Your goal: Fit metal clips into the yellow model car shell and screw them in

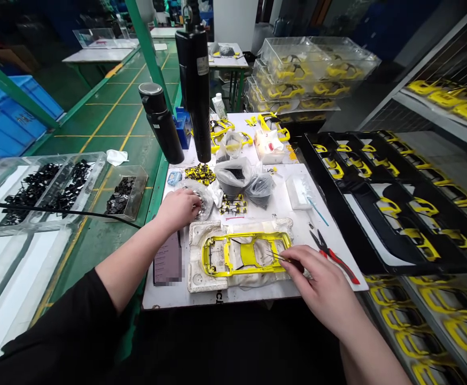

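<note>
Nearest the camera, a black sleeve [69,315] covers the upper left arm. The white table [169,297] carries a foam cradle [208,283], with the yellow car shell [248,254] lying in it. The hands are apart: beyond the cradle's left end, the left hand [177,209] reaches into a clear bag [207,205], any grip undetermined; at its right end, the right hand [317,278] pinches tweezers [275,256] over the shell. Judged status: shell seated, openings apparently unfilled, work incomplete; loose parts lie beyond the cradle in a grey bag [229,187].
</note>
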The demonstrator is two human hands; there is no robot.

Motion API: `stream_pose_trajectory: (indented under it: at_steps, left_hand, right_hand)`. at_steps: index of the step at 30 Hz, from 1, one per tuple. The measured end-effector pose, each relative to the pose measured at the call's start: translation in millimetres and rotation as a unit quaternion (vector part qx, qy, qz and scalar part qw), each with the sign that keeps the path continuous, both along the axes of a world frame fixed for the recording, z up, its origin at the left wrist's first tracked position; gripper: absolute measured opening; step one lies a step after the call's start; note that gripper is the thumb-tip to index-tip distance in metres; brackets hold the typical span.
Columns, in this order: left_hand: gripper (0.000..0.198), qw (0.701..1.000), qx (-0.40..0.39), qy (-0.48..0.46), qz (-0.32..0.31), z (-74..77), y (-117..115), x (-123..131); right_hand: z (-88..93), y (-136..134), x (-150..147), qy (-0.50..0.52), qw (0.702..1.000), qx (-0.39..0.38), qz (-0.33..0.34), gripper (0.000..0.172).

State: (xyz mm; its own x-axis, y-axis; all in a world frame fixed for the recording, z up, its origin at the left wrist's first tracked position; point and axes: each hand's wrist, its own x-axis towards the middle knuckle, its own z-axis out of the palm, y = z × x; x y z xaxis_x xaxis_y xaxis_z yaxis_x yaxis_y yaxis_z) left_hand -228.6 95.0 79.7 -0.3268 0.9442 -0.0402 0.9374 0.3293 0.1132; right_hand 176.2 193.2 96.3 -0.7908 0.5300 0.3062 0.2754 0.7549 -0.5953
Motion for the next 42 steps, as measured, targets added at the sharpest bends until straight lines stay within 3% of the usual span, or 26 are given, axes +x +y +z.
stream_pose_trajectory:
  at_steps: [9,20,26,29,34,38,42]
  left_hand:
    - [0.031,0.990,0.079,-0.068,0.091,9.1,-12.8,-8.0]
    - [0.026,0.965,0.151,-0.172,0.125,9.3,-22.2,-4.3]
    - [0.023,0.946,0.200,-0.215,0.139,26.5,-41.3,18.0]
    - [0.021,0.927,0.242,-0.262,0.114,42.4,-59.4,47.9]
    - [0.021,0.921,0.247,-0.303,0.003,60.7,-84.3,95.5]
    - [0.012,0.907,0.267,-0.320,-0.057,56.5,-93.3,112.5]
    - [0.016,0.896,0.304,-0.311,-0.089,47.3,-97.4,116.7]
  right_hand:
    - [3.1,-2.0,3.3,-0.002,1.000,0.006,-0.003,0.010]
    - [-3.6,-5.8,-4.5,0.000,1.000,-0.007,0.014,0.011]
    - [-0.5,-9.2,-13.5,0.020,0.999,-0.011,0.041,0.015]
    - [6.4,-14.9,-21.5,0.031,0.998,-0.020,0.053,0.018]
    - [21.0,-31.0,-43.8,0.055,0.997,-0.045,0.042,0.015]
    - [28.6,-45.5,-61.2,0.054,0.995,-0.080,0.016,0.008]
    - [32.7,-53.9,-71.2,0.042,0.993,-0.106,0.007,0.007]
